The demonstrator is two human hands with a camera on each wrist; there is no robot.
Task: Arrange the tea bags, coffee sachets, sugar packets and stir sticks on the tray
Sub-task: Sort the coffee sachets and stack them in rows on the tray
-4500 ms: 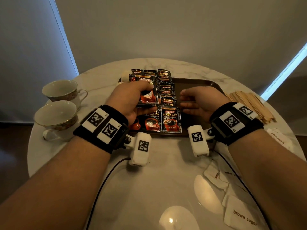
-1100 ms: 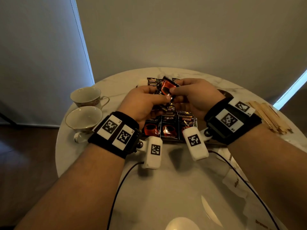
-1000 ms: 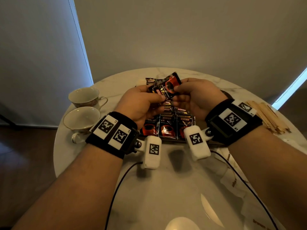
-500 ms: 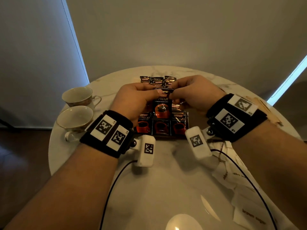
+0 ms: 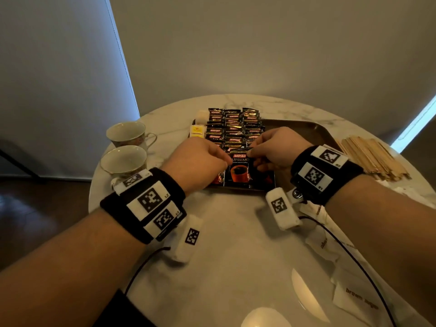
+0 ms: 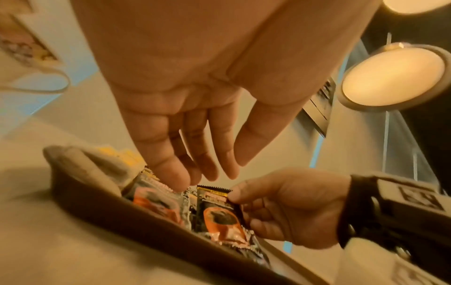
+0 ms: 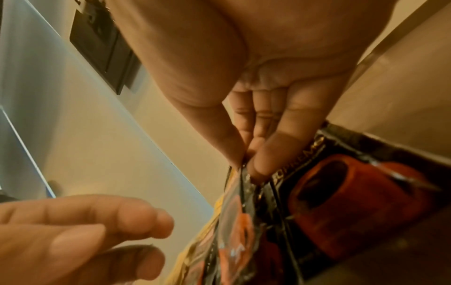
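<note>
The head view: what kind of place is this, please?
Probably a hotel room or a home sitting corner, not a workshop: a round marble table by a plain wall, two china teacups, and a tray of coffee sachets.

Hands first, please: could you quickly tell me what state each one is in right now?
Left hand: open, fingers straight and relaxed over the coffee sachets, holding nothing.
Right hand: pinching the top edge of one coffee sachet above the tray.
</note>
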